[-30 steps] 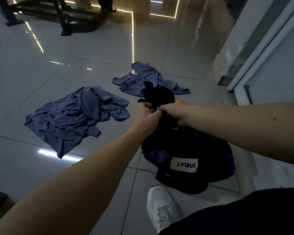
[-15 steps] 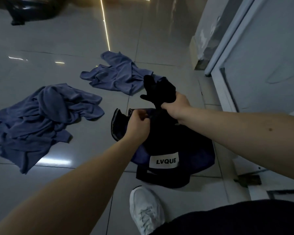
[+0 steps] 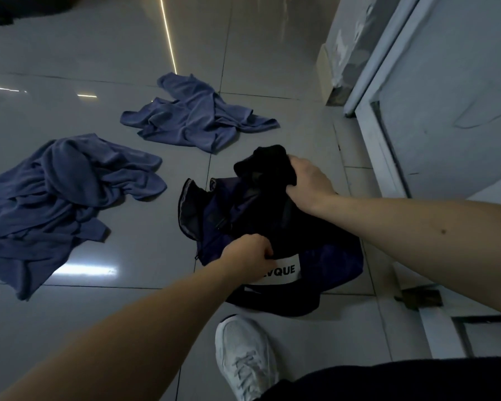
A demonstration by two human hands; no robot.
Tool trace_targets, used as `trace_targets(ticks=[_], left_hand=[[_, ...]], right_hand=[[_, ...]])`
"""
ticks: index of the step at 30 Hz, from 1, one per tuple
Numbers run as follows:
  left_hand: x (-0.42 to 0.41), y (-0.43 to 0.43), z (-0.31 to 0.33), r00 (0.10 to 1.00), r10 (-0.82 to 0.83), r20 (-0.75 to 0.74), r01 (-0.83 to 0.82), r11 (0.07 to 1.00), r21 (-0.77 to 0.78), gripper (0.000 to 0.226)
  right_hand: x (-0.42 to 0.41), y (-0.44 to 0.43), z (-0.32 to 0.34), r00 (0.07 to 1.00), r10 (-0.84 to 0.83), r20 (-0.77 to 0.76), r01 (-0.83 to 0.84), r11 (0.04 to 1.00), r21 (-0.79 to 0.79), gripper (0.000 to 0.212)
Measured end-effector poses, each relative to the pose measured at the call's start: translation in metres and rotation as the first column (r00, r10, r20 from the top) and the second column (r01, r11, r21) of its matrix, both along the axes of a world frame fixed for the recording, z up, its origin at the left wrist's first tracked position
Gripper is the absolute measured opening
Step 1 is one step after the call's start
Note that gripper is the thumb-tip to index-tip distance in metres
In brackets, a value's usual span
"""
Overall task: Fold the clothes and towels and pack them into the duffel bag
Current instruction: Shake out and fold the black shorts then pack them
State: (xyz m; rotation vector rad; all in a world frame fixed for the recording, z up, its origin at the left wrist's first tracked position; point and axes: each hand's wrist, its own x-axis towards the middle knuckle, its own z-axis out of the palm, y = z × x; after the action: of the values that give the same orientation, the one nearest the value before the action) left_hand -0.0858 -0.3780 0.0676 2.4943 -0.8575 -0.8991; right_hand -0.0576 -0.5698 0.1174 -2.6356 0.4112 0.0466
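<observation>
Hiding label's (image 3: 284, 270) first letter, left hand (image 3: 248, 256) grips duffel bag (image 3: 333, 256)

- A dark bag (image 3: 324, 256) sits on the shiny gray floor (image 3: 70, 47). It has a white label (image 3: 281, 270) with letters on it.
- The right hand (image 3: 307, 183) grips a bunch of black cloth (image 3: 265, 163) at the top of the bag.
- The left hand (image 3: 249, 256) pinches the bag's near edge, just by the label.
- Two blue crumpled cloths lie on the floor, a big one (image 3: 58, 198) to the left and a smaller one (image 3: 197, 117) farther back.
- A white shoe (image 3: 245, 357) is close to the bag.
- A white door (image 3: 446, 96) is on the right.
</observation>
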Motion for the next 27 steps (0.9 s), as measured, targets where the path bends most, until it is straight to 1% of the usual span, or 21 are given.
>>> trace_targets(ticks=[1, 3, 5, 7, 8, 10, 12, 15, 17, 18, 19, 21, 23, 25, 27], left_hand=[[-0.001, 0.001, 0.001, 0.999, -0.023, 0.024, 0.023, 1.0, -0.005, 0.022], [-0.004, 0.005, 0.001, 0.997, -0.044, 0.066, 0.047, 0.998, -0.047, 0.019], [-0.008, 0.011, 0.0, 0.986, -0.091, 0.142, 0.109, 0.986, -0.128, 0.021], [-0.013, 0.019, -0.002, 0.961, -0.151, 0.232, 0.208, 0.946, -0.25, 0.022], [-0.015, 0.024, -0.003, 0.945, -0.175, 0.276, 0.259, 0.916, -0.308, 0.021], [-0.017, 0.033, -0.004, 0.914, -0.198, 0.354, 0.332, 0.866, -0.374, 0.015], [-0.017, 0.041, -0.003, 0.905, -0.17, 0.391, 0.337, 0.847, -0.411, 0.01], [-0.015, 0.052, -0.001, 0.903, -0.114, 0.414, 0.315, 0.831, -0.459, 0.008], [-0.015, 0.055, 0.001, 0.894, -0.108, 0.435, 0.325, 0.823, -0.465, 0.013], [-0.014, 0.055, 0.002, 0.888, -0.111, 0.445, 0.334, 0.822, -0.461, 0.018], [-0.014, 0.055, 0.003, 0.884, -0.119, 0.451, 0.342, 0.823, -0.454, 0.022], [-0.012, 0.053, 0.003, 0.882, -0.138, 0.45, 0.352, 0.828, -0.437, 0.024], [-0.012, 0.052, 0.001, 0.886, -0.139, 0.442, 0.34, 0.842, -0.418, 0.025], [-0.011, 0.051, -0.001, 0.892, -0.133, 0.432, 0.323, 0.856, -0.403, 0.027], [-0.011, 0.051, -0.001, 0.89, -0.121, 0.439, 0.316, 0.858, -0.405, 0.029]], right_hand=[[-0.003, 0.0, -0.002, 1.0, 0.016, -0.012, -0.016, 1.0, -0.002, 0.066], [-0.007, 0.001, -0.005, 1.0, 0.023, -0.014, -0.023, 1.0, 0.006, 0.065], [-0.007, 0.004, -0.005, 1.0, 0.019, 0.019, -0.019, 0.999, 0.025, 0.062], [-0.004, 0.008, -0.003, 0.998, 0.033, 0.054, -0.036, 0.998, 0.046, 0.061], [-0.004, 0.011, -0.002, 0.996, 0.071, 0.061, -0.074, 0.995, 0.059, 0.062], [-0.01, 0.018, -0.001, 0.979, 0.203, 0.029, -0.204, 0.978, 0.052, 0.07], [-0.02, 0.023, -0.004, 0.938, 0.342, -0.057, -0.343, 0.939, -0.021, 0.075], [-0.035, 0.023, -0.012, 0.87, 0.421, -0.257, -0.474, 0.858, -0.197, 0.075], [-0.04, 0.016, -0.018, 0.823, 0.409, -0.394, -0.543, 0.769, -0.337, 0.067], [-0.041, 0.011, -0.019, 0.812, 0.377, -0.446, -0.554, 0.739, -0.383, 0.06], [-0.041, 0.006, -0.018, 0.803, 0.339, -0.49, -0.556, 0.722, -0.412, 0.055], [-0.041, -0.002, -0.013, 0.797, 0.268, -0.541, -0.543, 0.71, -0.448, 0.053], [-0.04, -0.004, -0.011, 0.817, 0.247, -0.521, -0.514, 0.721, -0.464, 0.054], [-0.037, -0.003, -0.011, 0.851, 0.267, -0.452, -0.483, 0.737, -0.473, 0.056], [-0.034, 0.002, -0.013, 0.878, 0.288, -0.382, -0.454, 0.755, -0.474, 0.062]])
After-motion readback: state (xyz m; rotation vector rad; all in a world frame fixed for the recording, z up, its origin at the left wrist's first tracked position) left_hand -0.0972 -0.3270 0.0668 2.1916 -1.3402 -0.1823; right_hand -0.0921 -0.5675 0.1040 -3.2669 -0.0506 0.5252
